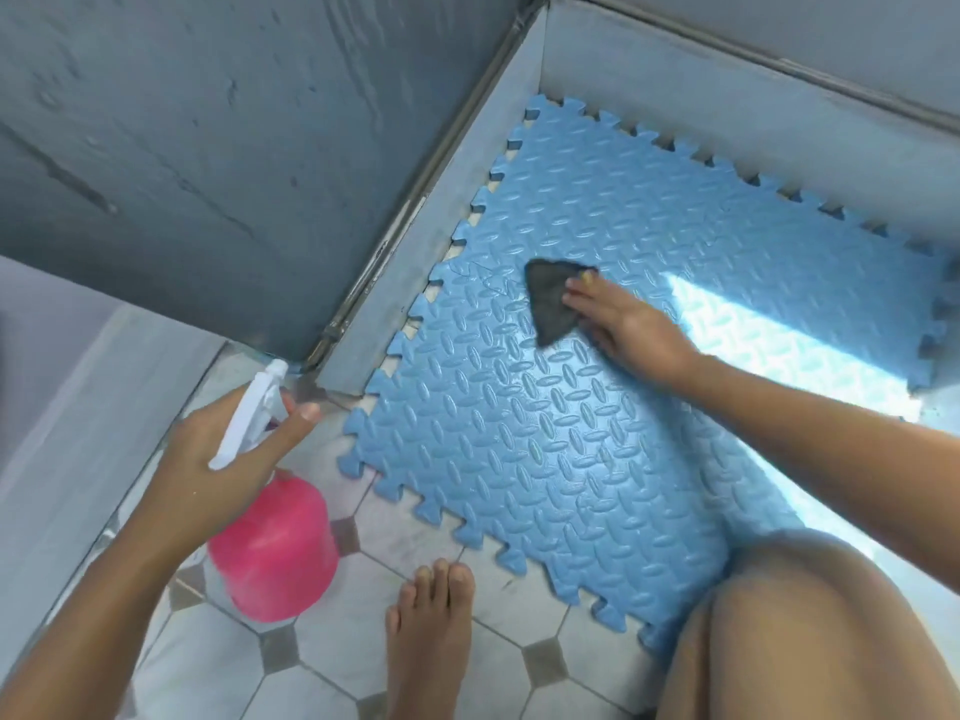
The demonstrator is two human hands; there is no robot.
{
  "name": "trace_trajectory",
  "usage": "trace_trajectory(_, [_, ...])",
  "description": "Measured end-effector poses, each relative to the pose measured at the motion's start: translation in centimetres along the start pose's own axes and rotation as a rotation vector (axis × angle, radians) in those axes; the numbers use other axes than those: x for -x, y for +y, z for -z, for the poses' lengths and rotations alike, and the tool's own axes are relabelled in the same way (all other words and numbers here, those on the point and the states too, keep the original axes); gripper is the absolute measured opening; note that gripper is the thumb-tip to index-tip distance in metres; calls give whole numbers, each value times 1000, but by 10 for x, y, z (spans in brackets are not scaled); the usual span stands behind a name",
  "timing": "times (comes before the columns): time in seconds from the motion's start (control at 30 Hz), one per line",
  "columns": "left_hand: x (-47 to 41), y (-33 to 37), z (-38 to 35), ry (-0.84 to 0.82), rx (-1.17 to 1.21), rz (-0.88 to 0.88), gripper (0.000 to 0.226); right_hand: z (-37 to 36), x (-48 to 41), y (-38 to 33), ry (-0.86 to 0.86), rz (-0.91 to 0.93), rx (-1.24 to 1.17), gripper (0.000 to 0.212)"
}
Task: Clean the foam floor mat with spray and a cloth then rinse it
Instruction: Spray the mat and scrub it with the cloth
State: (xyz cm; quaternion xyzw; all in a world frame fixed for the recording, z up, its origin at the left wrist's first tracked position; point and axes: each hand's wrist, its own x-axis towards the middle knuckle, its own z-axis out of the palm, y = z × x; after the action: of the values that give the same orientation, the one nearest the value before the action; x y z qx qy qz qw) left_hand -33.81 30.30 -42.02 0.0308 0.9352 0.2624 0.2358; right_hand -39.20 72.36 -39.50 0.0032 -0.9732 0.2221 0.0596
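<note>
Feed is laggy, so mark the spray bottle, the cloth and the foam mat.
pink spray bottle (275,553), head view, pink body
dark grey cloth (546,304), head view, exposed middle
blue foam mat (519,439), head view, bare patterned surface

Pale tiled floor (337,667); grey walls (208,148) meet behind.

Left hand (218,454) curled tight in a grip; right hand (618,324) flat, palm down, far forward.

I hold the pink spray bottle (275,548) in my left hand (218,459); the dark cloth (548,304) lies under my right hand (623,324), flat on the blue foam mat (519,433).
</note>
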Motion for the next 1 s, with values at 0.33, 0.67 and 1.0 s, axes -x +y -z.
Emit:
trace_trajectory(0.33, [-6, -6, 6, -86, 190, -8, 25, -27, -116, -42, 209, -474, -19, 37])
trace_trajectory(0.67, [-7, -21, 5, 20, 201, -51, 21, -133, 14, -227, -276, 491, -4, 45])
trace_trajectory(1.0, [-5, -26, 4, 22, 215, -52, 22, -27, -104, -34, -6, -169, 31, 41])
